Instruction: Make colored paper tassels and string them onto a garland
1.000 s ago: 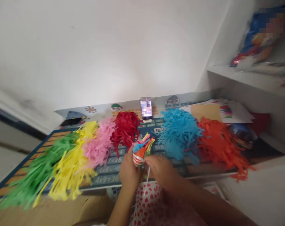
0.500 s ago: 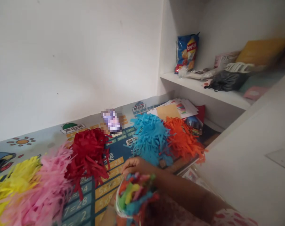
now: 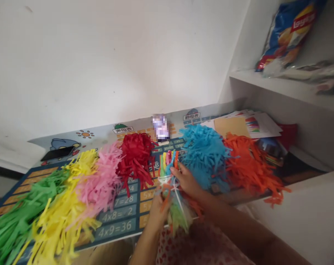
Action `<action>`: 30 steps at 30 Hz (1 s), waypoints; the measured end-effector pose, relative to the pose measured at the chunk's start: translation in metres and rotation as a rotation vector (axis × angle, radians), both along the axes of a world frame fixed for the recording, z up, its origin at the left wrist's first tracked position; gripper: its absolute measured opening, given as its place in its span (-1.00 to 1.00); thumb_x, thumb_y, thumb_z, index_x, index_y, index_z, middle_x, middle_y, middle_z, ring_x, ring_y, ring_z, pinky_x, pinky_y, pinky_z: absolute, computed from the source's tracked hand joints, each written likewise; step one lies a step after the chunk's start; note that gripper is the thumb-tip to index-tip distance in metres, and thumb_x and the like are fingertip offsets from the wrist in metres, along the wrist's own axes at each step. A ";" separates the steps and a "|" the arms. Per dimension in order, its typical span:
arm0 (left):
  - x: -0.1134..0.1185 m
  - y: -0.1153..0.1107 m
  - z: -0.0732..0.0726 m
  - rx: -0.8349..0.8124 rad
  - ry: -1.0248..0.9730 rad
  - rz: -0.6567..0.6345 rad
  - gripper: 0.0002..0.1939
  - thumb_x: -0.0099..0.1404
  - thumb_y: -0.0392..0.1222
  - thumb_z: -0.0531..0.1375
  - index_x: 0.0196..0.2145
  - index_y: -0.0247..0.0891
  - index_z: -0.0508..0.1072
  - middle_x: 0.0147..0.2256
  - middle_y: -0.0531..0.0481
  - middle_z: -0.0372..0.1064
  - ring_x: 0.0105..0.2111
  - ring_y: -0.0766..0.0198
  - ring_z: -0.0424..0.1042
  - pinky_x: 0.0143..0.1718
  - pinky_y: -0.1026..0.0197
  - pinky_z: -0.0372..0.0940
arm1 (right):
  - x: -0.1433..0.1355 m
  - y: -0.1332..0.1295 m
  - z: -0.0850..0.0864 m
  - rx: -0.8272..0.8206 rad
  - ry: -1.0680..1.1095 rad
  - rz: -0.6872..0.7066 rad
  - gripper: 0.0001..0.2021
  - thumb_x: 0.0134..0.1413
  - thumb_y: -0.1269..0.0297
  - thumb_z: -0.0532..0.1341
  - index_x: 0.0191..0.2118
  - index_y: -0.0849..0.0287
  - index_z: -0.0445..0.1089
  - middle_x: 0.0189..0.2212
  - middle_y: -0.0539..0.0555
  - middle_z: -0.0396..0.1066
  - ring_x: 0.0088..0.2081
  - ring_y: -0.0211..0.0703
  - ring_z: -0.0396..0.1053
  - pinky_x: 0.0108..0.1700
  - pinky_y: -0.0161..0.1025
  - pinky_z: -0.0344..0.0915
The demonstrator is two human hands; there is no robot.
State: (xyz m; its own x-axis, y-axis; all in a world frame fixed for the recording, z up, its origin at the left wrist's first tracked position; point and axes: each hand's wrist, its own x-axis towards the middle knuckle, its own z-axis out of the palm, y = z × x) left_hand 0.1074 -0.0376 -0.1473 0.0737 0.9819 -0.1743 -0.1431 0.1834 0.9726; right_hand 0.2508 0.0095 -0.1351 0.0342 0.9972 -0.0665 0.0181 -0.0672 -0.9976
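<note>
A bundle of multicoloured strips (image 3: 169, 170), tied round with white string, stands over the front part of the table, its lower ends hanging toward the patterned clothing. My left hand (image 3: 157, 206) is closed round the lower part of the bundle, partly blurred. My right hand (image 3: 185, 178) has its fingers closed on the upper strips at the right side. Left of the hands lie red (image 3: 136, 156), pink (image 3: 103, 180), yellow (image 3: 64, 217) and green (image 3: 23, 217) fringe piles. To the right lie blue (image 3: 205, 152) and orange (image 3: 249, 163) ones.
A phone with a lit screen (image 3: 160, 128) is near the wall, and a dark phone (image 3: 57, 153) lies at the far left. Papers (image 3: 233, 126) lie at the back right. A shelf (image 3: 280, 86) above holds a chip bag (image 3: 287, 33).
The view has swung left and down, bringing the green pile and dark phone into sight. The bundle now stands more upright, with my right hand at its upper strips.
</note>
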 end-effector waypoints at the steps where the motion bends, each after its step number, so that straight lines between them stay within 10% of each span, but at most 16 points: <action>1: -0.008 0.002 0.004 0.094 0.109 0.078 -0.38 0.07 0.03 0.37 0.06 -0.22 0.41 0.04 -0.19 0.45 0.02 -0.02 0.45 0.01 0.02 0.38 | 0.001 0.008 0.000 0.005 -0.110 -0.014 -0.56 0.19 -0.06 0.10 0.00 0.17 0.38 -0.26 0.07 0.49 -0.26 -0.13 0.43 -0.16 -0.20 0.35; 4: -0.031 0.016 0.021 0.497 0.599 0.223 -0.46 0.29 0.07 0.20 0.15 -0.21 0.31 0.15 -0.24 0.33 0.12 0.01 0.36 0.13 -0.07 0.27 | 0.005 0.024 -0.004 0.013 -0.299 -0.064 -0.54 0.04 0.09 0.29 0.03 0.20 0.40 -0.14 0.19 0.49 -0.03 0.05 0.40 0.06 -0.06 0.27; 9: -0.022 0.045 0.042 0.982 1.192 -0.392 -0.45 0.45 0.00 0.01 0.30 -0.24 0.18 0.30 -0.23 0.15 0.32 0.00 0.09 0.32 -0.19 -0.04 | 0.012 0.008 -0.016 0.214 -0.598 -0.064 -0.51 0.20 0.25 0.11 0.22 0.30 0.26 0.13 0.37 0.33 0.15 0.11 0.28 0.20 0.08 0.16; 15: 0.006 0.057 0.011 1.157 1.423 -0.651 -0.31 0.32 0.12 0.16 0.29 -0.27 0.22 0.34 -0.29 0.05 0.36 -0.16 -0.03 0.32 -0.27 -0.13 | 0.094 0.004 0.024 0.342 -0.689 -0.156 -0.56 0.19 0.22 0.13 0.17 0.17 0.33 0.08 0.20 0.40 0.03 -0.05 0.38 0.12 -0.05 0.28; 21: 0.002 0.071 -0.011 1.287 1.402 -0.592 -0.39 0.31 0.08 0.19 0.23 -0.23 0.32 0.31 -0.28 0.13 0.33 -0.19 0.03 0.30 -0.31 -0.09 | 0.269 0.069 0.090 -0.158 -0.937 -0.862 -0.61 0.27 0.33 0.07 0.16 0.35 0.33 0.13 0.34 0.32 0.18 0.03 0.23 0.21 -0.12 0.14; 25: -0.002 0.070 -0.001 1.357 1.328 -0.570 -0.32 0.32 0.10 0.17 0.31 -0.17 0.19 0.35 -0.27 0.03 0.35 -0.20 -0.02 0.27 -0.33 -0.02 | 0.335 0.078 0.083 -0.501 -0.925 -1.083 -0.57 0.24 0.26 0.19 0.14 0.41 0.29 0.15 0.42 0.23 0.16 0.15 0.23 0.14 0.07 0.22; 30: -0.020 0.060 0.023 1.321 1.263 -0.434 -0.21 0.29 0.11 0.18 0.38 -0.10 0.03 0.41 -0.23 -0.16 0.37 -0.21 -0.10 0.29 -0.36 -0.07 | 0.376 0.079 0.062 -0.696 -0.947 -1.040 -0.60 0.24 0.14 0.24 0.10 0.23 0.33 0.12 0.20 0.30 0.10 0.04 0.32 0.12 0.11 0.30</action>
